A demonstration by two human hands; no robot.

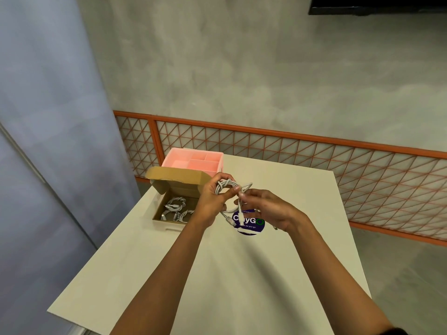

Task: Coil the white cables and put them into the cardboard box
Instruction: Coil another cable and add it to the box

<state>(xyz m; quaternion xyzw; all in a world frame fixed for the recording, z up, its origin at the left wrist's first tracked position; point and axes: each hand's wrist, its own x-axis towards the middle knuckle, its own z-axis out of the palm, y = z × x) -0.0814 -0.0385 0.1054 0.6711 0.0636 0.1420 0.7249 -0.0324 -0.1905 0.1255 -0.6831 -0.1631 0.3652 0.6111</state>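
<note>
Above the middle of the table, my left hand [212,199] grips a partly wound white cable [226,184], its loops bunched between fingers and thumb. My right hand [268,210] pinches the same cable's loose strand just right of the coil. One cable end with a plug hangs down below my left hand. An open cardboard box [159,220] sits to the left with its lid tilted back; several coiled white cables [175,206] lie inside it.
A pink plastic organiser [212,154] with compartments stands behind the box at the table's far edge. A round purple sticker [249,223] lies on the white table [217,274] under my hands. An orange mesh railing [314,153] runs behind the table.
</note>
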